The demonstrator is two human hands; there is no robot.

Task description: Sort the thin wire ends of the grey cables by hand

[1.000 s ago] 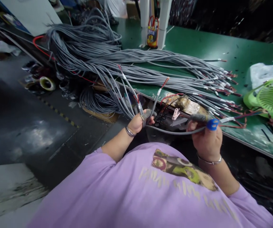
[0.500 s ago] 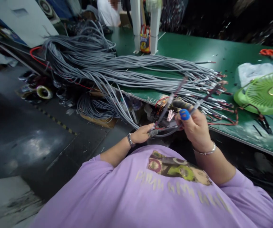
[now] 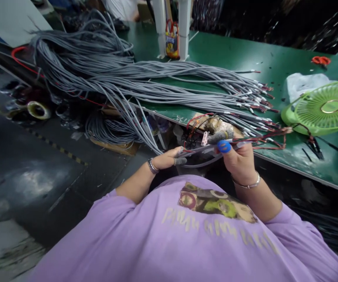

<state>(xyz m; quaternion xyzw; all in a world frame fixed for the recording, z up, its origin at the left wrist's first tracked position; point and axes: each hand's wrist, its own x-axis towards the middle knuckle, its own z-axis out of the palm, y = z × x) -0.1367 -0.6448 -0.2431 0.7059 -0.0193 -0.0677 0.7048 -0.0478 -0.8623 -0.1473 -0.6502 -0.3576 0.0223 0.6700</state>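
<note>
Grey cables (image 3: 201,165) run between my two hands in front of the table edge, with stripped red and dark wire ends (image 3: 270,135) pointing right. My left hand (image 3: 169,157) is closed on the cables, a grey cover on one finger. My right hand (image 3: 238,156) pinches the cables close to their wire ends; its thumb wears a blue cover. A large bundle of grey cables (image 3: 169,92) lies across the table just beyond, white-marked ends to the right. Behind the held cables sits a pink clip (image 3: 204,138) among tangled wires.
On the right of the green table (image 3: 230,49) stand a green fan (image 3: 328,103) and a clear plastic bag (image 3: 306,86). Orange-handled scissors (image 3: 321,60) lie farther back. White posts (image 3: 184,31) rise at the back. Coiled cable (image 3: 110,131) sits below on the left.
The wire ends, earlier apart and pointing up from each hand, now lie together toward the right in my right hand. My left hand keeps its hold. The view has shifted slightly.
</note>
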